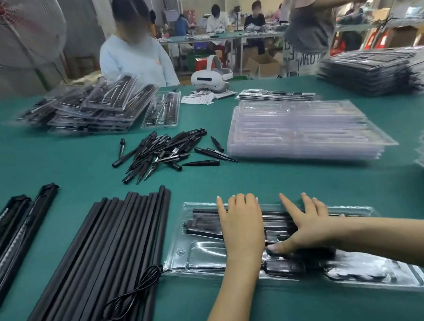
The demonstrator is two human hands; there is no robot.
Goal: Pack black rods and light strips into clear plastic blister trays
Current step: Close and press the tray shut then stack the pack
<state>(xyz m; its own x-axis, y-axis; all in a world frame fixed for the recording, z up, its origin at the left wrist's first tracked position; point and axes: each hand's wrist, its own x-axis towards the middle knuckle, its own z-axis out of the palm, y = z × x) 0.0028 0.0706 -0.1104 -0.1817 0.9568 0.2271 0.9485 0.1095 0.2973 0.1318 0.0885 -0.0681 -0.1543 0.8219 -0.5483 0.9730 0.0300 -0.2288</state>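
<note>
Lying at the left on the green table [256, 177], black rods [107, 251] fan out; just right, the left hand [242, 222] presses flat, fingers straight, on the clear blister tray [374, 278], the right hand [305, 226] splayed wide beside it.

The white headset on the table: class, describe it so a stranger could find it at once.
Start at the green table and look to its far edge, beside the seated person in the pale shirt. The white headset sits there behind some small printed cards. It is the only white, rounded object among black parts and clear trays.
</note>
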